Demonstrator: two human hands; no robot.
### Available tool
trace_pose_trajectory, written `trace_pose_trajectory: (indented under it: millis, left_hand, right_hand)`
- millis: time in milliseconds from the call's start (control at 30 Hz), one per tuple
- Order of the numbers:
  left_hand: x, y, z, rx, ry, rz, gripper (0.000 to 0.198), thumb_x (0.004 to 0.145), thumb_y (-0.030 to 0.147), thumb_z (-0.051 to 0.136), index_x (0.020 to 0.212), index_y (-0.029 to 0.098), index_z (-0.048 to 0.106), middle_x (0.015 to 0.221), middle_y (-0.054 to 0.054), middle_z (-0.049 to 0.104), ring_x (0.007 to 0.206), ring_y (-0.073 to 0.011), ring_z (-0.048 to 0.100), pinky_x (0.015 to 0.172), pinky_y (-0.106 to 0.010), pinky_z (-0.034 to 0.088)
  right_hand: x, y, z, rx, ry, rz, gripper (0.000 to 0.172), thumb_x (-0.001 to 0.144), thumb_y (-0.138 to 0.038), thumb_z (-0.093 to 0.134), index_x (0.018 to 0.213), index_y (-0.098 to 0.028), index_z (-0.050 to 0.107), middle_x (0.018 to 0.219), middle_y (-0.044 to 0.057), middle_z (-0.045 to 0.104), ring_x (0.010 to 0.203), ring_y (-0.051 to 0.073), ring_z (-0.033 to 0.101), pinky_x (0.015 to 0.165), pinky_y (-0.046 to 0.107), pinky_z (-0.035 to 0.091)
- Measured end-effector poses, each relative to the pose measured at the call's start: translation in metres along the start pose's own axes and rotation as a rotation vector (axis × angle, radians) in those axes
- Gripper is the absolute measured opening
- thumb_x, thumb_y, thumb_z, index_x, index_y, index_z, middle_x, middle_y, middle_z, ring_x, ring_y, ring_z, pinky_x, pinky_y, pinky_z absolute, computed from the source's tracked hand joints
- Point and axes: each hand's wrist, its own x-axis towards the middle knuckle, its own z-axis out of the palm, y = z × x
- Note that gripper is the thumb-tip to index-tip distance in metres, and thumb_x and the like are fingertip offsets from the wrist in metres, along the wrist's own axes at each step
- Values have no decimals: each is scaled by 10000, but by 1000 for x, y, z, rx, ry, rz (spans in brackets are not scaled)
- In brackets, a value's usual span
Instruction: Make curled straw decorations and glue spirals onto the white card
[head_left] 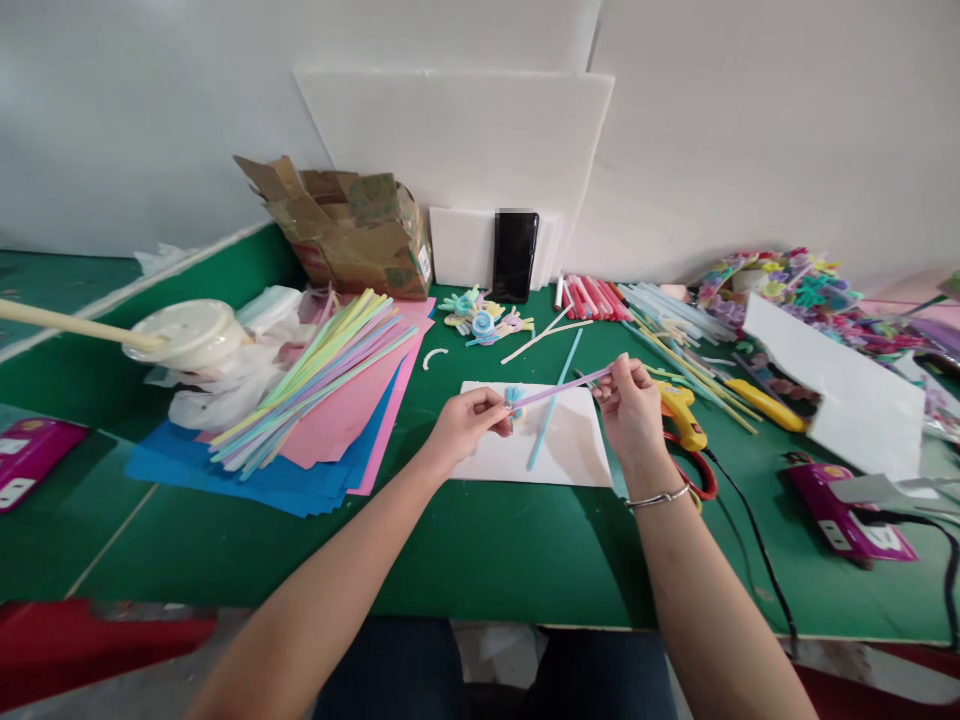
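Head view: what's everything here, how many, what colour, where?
table: one, green, centre
cardboard box: one, brown, back left
phone: one, black, back centre
boards: several, white, behind phone
tub: one, cream, left
sheets: several, pink and blue, left
strip bundle: one, pastel, on sheets
curled pieces: several, pastel, before phone
sticks: many, reddish, right of phone
heap: one, multicoloured, back right
glue gun: one, yellow, centre right
knife-like tool: one, yellow, right
power strips (likely): two, magenta, far left, right
paper: one, white, centre
blue strip: one, light blue, across paper
lilac strip: one, lilac, above paper
bracelet: one, silver, right wrist
legs: two, dark-clad, below table
left hand: one, bare, holding lilac strip
right hand: one, bare, holding lilac strip
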Motion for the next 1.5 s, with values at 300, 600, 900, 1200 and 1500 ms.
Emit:
trace_pose_trajectory:
  millis: [300,600,900,1200,1500]
  left_hand:
    - [0,-3,0,9,-7,9,172,676,300,647,597,166,576,539,4,591,551,-120,577,622,-277,508]
    - [0,-3,-1,-61,-16,-13,186,664,314,659,605,157,578,533,13,586,537,-103,563,636,-274,509]
    - [1,-3,-3,-41,14,49,176,650,311,670,616,161,583,533,17,584,543,-111,566,627,-278,509]
    - [-1,-2,-1,1,57,58,210,668,331,681,612,154,583,543,15,593,558,-111,576,622,-263,502]
    - [0,-8,-3,81,3,237,347,818,470,557,873,146,667,766,-68,688,682,-148,645,598,-252,537]
  right_hand:
    - [-2,-3,-1,-7,-1,29,394,570,-478,796,576,-174,546,483,-86,498,408,15,462,444,138,440]
    - [-2,-5,0,28,-76,43,348,525,-464,820,664,-213,622,508,-93,499,418,16,435,415,126,415]
    - [-1,-2,-1,68,-64,28,349,517,-427,835,599,-201,582,519,-87,508,428,10,428,420,110,405]
    - [-9,-2,4,13,-145,62,302,569,-435,806,709,-218,650,559,-70,510,499,37,458,452,142,413]
    - [-23,-4,11,-215,-545,361,328,748,-500,644,716,-174,636,427,-78,424,362,33,261,362,202,181]
